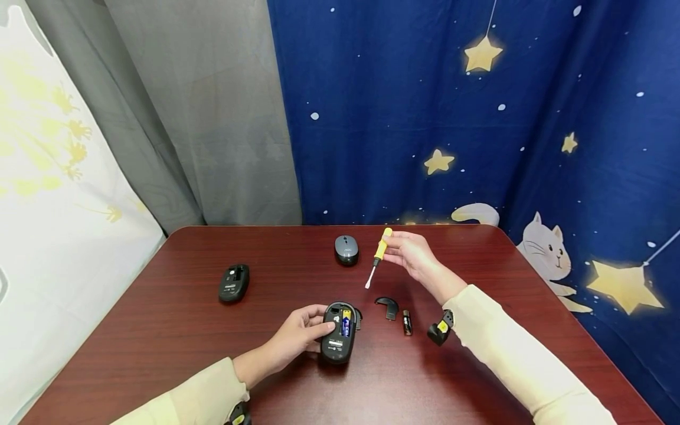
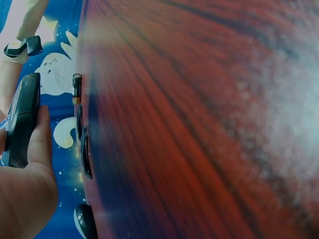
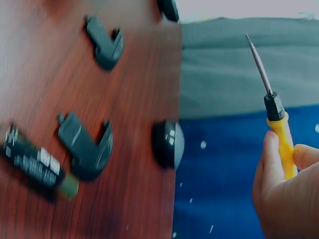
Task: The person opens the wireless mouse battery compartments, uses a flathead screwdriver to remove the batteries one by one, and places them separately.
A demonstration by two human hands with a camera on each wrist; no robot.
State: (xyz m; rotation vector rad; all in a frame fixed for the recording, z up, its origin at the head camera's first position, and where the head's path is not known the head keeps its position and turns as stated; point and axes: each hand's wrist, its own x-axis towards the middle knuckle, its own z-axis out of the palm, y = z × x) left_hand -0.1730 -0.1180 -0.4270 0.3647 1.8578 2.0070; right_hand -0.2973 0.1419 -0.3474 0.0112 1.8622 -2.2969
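Note:
My left hand (image 1: pixel 297 336) holds a black computer mouse (image 1: pixel 336 351) with its underside up, thumb across the edge of the base. Inside its uncovered compartment sits a blue and yellow battery (image 1: pixel 346 323). Over the far part of the table, my right hand (image 1: pixel 411 252) grips a screwdriver (image 1: pixel 381 247) by its yellow handle. In the head view its metal shaft points down toward the table, apart from the held mouse. A curved black battery cover (image 1: pixel 392 307) lies right of that mouse, beside a loose black battery (image 1: pixel 406 323). A second cover (image 3: pixel 105 47) is partly hidden behind the mouse in the head view.
Another black mouse (image 1: pixel 234 283) lies underside up at the left, its compartment uncovered. A grey-topped mouse (image 1: pixel 347 250) stands upright near the back edge of the dark red table (image 1: pixel 159 330). Behind the table hang grey and blue star-patterned curtains (image 1: pixel 393 118).

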